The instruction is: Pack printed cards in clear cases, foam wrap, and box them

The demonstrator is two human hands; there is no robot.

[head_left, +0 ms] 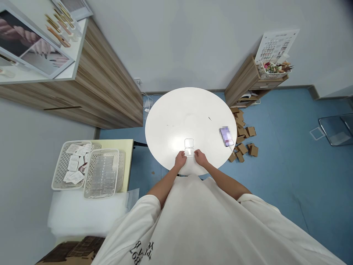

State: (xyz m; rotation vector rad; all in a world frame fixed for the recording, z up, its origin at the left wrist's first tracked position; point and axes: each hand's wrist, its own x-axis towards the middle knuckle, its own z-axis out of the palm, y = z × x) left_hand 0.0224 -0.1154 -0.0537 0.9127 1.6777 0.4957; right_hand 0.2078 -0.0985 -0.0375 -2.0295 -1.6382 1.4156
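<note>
A small clear plastic case [189, 147] lies open on the round white table [190, 114], near its front edge. My left hand [180, 159] touches the case's near left corner with curled fingers. My right hand [200, 157] holds the near right corner the same way. The case's far half lies flat on the tabletop beyond my fingers. What lies inside the case is too small to tell.
A blurred purple object [226, 135] lies at the table's right edge. Two white baskets [91, 167] stand on a low yellow table at my left, one with paper packets. Small cardboard boxes [244, 138] litter the blue floor at right. Wooden cabinets stand along the wall.
</note>
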